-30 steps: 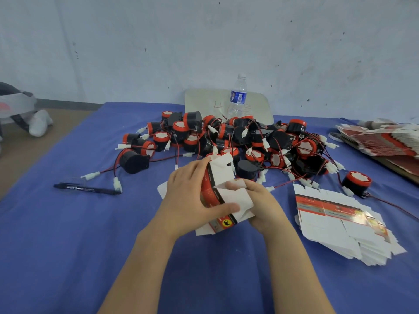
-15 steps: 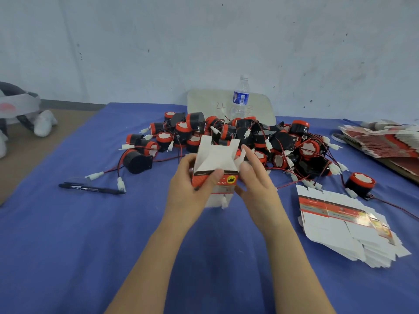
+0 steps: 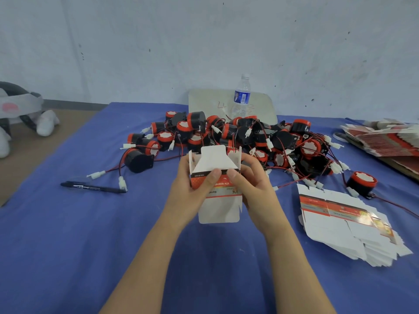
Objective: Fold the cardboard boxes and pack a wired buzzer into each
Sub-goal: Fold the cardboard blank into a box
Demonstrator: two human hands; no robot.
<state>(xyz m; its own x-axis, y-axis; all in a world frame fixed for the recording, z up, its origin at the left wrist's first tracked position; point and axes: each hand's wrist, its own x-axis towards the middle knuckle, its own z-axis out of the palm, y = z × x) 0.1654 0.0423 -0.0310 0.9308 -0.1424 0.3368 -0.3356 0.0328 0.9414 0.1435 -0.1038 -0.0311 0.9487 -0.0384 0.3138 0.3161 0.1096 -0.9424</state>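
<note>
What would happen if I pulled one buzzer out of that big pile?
It would probably drag neighbours along, since the thin red and black wires in the buzzer pile look tangled together. The wires likely hang floppy. On its side, a round one like the lone buzzer might roll.

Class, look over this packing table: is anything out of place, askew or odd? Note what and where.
The buzzers lie in one tangled heap in the middle, wires crossing; a lone buzzer sits apart at the right. The flat boxes beside it are fanned askew. A pen lies loose at the left. Nothing looks damaged or spilled.
</note>
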